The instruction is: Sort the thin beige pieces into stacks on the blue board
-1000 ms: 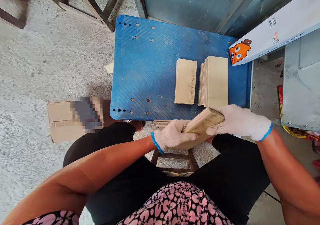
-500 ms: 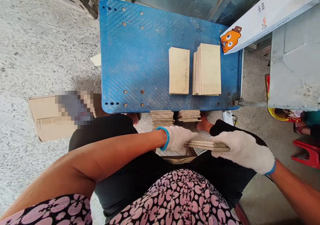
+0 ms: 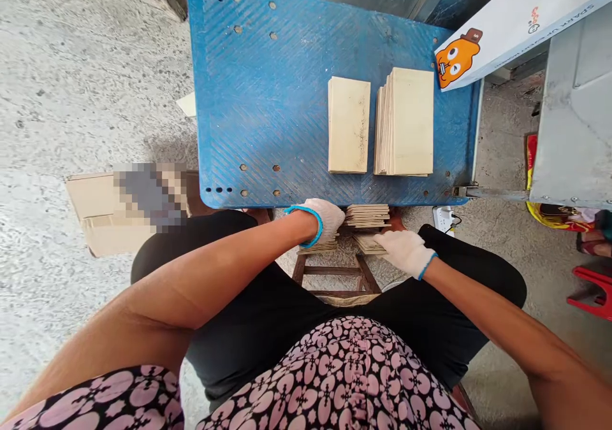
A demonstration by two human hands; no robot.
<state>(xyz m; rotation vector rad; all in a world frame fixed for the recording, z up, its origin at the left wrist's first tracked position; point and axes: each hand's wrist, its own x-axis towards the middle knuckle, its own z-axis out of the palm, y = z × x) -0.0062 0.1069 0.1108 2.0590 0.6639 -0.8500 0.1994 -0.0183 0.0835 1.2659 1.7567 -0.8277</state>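
Low at centre, we note thin boards clamped in the right hand, just nearer us than a board stack. Our left hand lies over a second stack; its grip we cannot tell. Beyond, a thin pile and a thicker pile stand on the blue table.

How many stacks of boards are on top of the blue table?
2: a thinner stack, and a thicker stack just to its right, nearer the white box. Anything behind that box would be hidden.
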